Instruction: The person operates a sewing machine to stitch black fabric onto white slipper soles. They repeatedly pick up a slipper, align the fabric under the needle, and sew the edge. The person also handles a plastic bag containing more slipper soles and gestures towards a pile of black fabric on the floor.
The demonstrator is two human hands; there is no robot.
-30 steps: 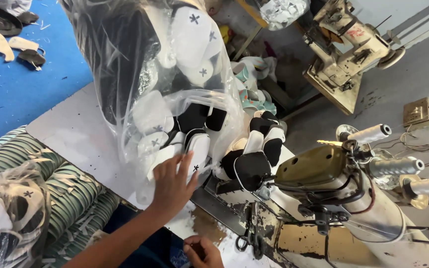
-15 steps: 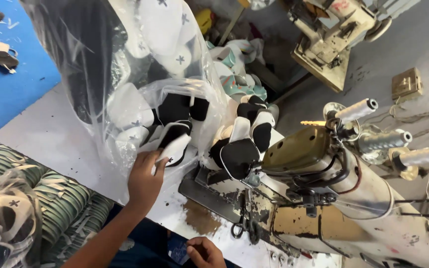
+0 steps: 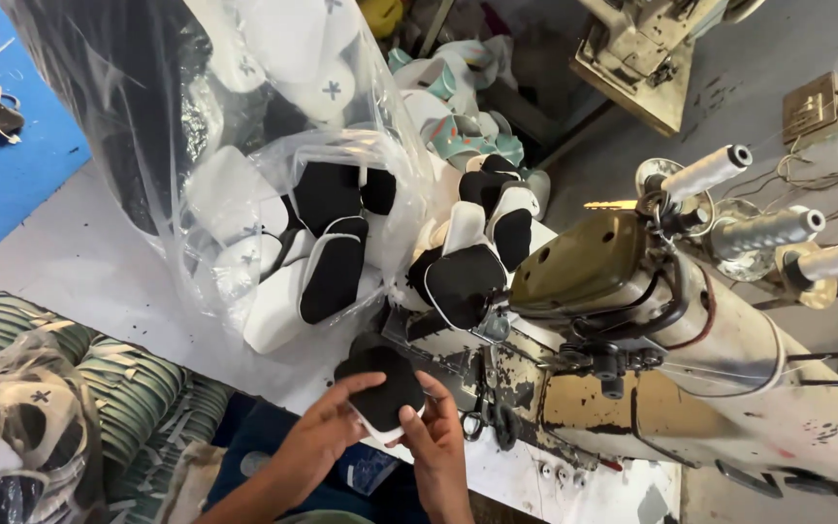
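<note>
L hand (image 3: 317, 442) & R hand (image 3: 431, 437) both pinch one black-and-white shoe piece (image 3: 380, 388) w/ fingers closed round it, just before the sewing machine (image 3: 671, 330); one piece out, clear plastic bag (image 3: 225, 165) yet stuffed w/ more.

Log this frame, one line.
left hand: holds black piece | right hand: holds same | bag: beside | machine: idle
</note>
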